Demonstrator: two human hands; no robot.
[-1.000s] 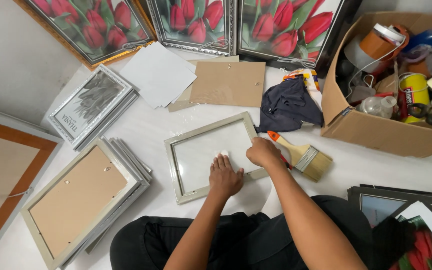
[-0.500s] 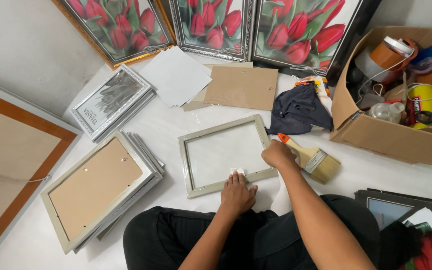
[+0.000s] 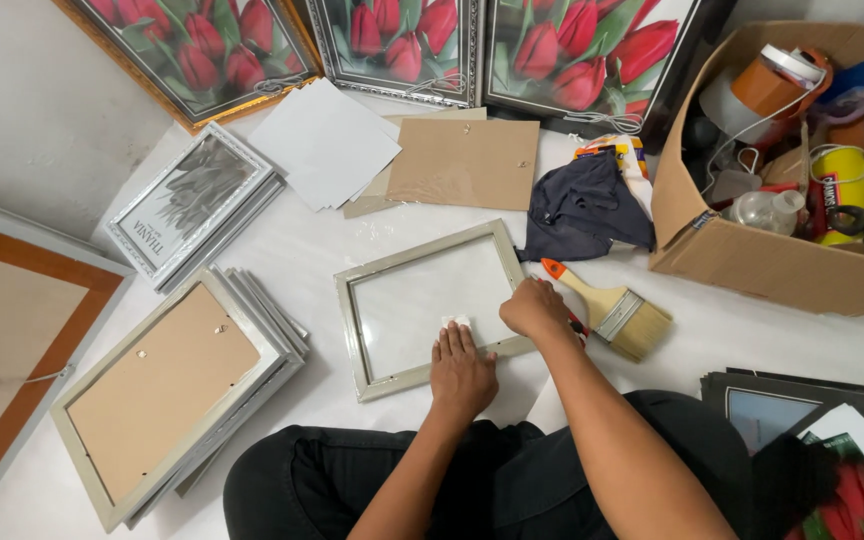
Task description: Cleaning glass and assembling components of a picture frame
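Silver-grey empty frame (image 3: 432,308) lies flat under both hands. Left hand (image 3: 462,368), fingers flat, presses a small white pad (image 3: 455,322) onto the glass; right hand (image 3: 535,307), curled, steadies the frame's edge. Glass wiping looks underway; backing board (image 3: 464,163) lies beyond the fingertips, unfitted.

An open brown cardboard box (image 3: 752,265) stands at far right, crammed with supplies: a yellow can with a dark label (image 3: 838,195), an orange-and-white tape roll (image 3: 780,75) and a clear plastic bottle (image 3: 767,210). At far left, a silver picture frame (image 3: 192,200) carries a grey printed insert sheet. An orange-and-yellow printed packet (image 3: 617,152) lies beside the box.
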